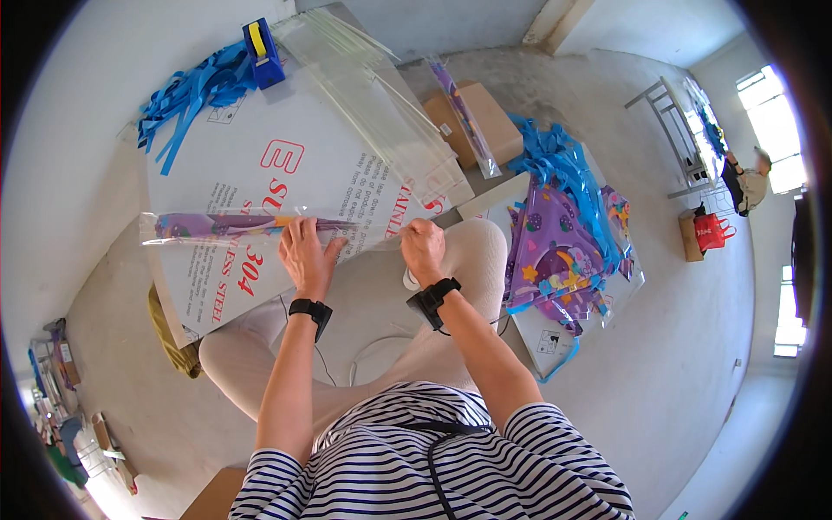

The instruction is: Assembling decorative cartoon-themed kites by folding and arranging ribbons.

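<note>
A clear plastic sleeve (165, 240) lies across the printed white board in front of me, with a rolled purple patterned item (208, 226) inside. My left hand (308, 257) rests on the sleeve, fingertips pressing it down and thumb spread apart. To its right, my right hand (423, 250) is closed in a pinch on the sleeve's free clear end. A black band circles each wrist. Further up, a pile of long clear sleeves (347, 74) reaches toward the board's right edge.
Blue ribbons (195, 91) and a blue tape dispenser (263, 54) sit at the board's far left. On my right are purple patterned pieces with blue ribbons (555, 251). A filled sleeve (466, 121) lies on a cardboard box (490, 130). Another person (750, 184) is far right.
</note>
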The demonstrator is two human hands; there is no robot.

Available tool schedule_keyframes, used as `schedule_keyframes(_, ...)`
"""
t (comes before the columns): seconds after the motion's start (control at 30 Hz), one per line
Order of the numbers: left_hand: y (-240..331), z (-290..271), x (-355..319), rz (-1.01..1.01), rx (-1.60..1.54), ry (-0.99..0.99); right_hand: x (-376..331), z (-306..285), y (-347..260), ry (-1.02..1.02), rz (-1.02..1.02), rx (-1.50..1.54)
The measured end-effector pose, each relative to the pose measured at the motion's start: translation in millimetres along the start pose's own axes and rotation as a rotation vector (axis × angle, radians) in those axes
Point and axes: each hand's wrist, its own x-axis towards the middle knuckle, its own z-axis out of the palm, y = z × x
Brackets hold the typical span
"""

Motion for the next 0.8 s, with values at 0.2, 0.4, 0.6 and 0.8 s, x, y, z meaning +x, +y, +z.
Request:
schedule_keyframes(0.2,0.0,1.1,0.9,-0.013,-0.007,-0.012,1.3,7.5,10.6,-0.036,0.124,0.136)
schedule_keyframes(0.4,2.0,1.1,0.8,-0.013,-0.021,-0.013,3.0,15.7,22.6,-0.031,0.176,0.216)
schedule_keyframes(0.6,-0.7,2.4,-0.2,-0.012,-0.011,-0.012,4.7,11.2,12.2,-0.043,0.247,0.207)
schedule_keyframes(0.8,-0.4,2.6,-0.4,-0.012,-0.013,-0.024,4.4,13.4,11.6,0.052,0.164,0.223)
